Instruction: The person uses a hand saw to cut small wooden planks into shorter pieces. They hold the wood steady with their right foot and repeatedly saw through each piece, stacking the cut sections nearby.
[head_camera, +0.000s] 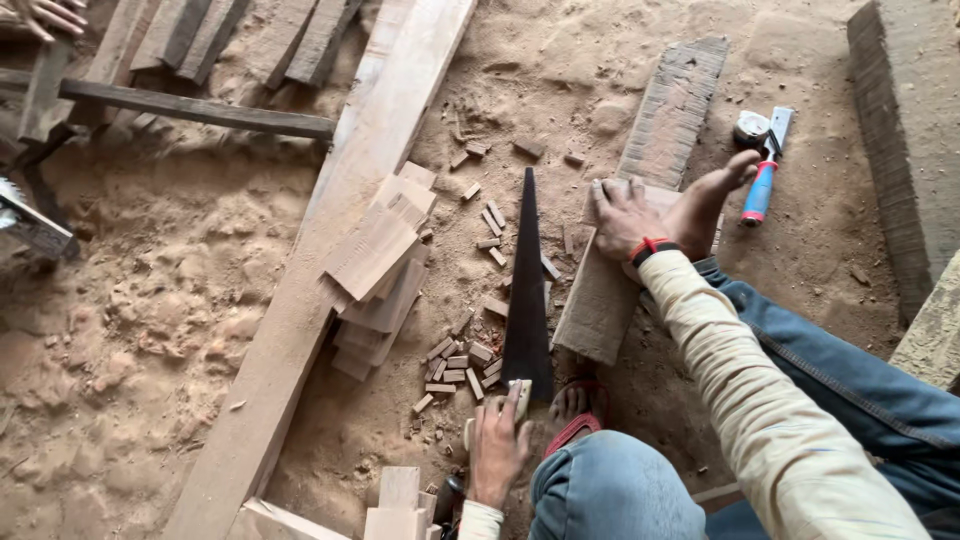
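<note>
sawing step in hand: left hand (497, 445) closed around handle of hand saw (526, 290) lying beside the board (640, 200) on sawdust floor (150, 330), right hand (625, 215) pressed flat, fingers spread, on board with bare foot (712, 195); next, likely blade onto board.

A long plank (330, 250) is lying diagonally across the sawdust-covered floor (140, 330). Cut wood blocks (380, 265) are stacked against the plank's right side, small offcuts (455, 365) are scattered just beyond, and a red-and-blue-handled chisel (762, 180) is lying far right.
</note>
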